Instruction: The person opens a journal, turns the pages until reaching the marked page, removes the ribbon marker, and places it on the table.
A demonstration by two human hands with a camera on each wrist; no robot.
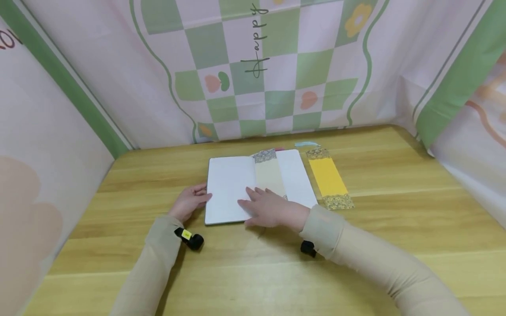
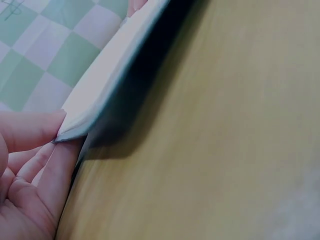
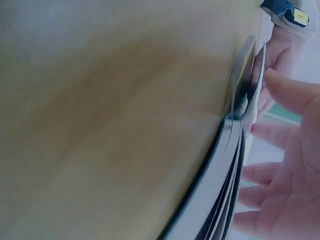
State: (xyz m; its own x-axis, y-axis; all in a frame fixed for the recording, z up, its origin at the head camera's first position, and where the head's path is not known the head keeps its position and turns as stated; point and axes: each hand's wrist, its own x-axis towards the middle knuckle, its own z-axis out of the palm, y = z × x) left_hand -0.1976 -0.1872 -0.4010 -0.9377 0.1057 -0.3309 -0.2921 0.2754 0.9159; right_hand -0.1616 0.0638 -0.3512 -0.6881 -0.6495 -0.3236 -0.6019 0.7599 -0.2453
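An open notebook (image 1: pixel 229 188) with blank white pages and a dark cover lies in the middle of the table. My left hand (image 1: pixel 189 202) pinches its left edge, thumb on the page and fingers beneath the cover; the left wrist view shows this edge of the notebook (image 2: pixel 95 95) lifted off the table. Spread over the lower middle of the pages, my right hand (image 1: pixel 272 210) has its fingers extended, fingertips at the notebook (image 3: pixel 227 165). A beige bookmark (image 1: pixel 269 175) with patterned ends lies along the centre fold, its lower end partly hidden by the right hand.
Right of the notebook lies a yellow bookmark (image 1: pixel 327 175) with patterned ends and a light blue tassel (image 1: pixel 307 144) above it. The wooden table (image 1: pixel 253 276) meets a checkered curtain (image 1: pixel 276 66) at the back. Both wrists carry small black cameras.
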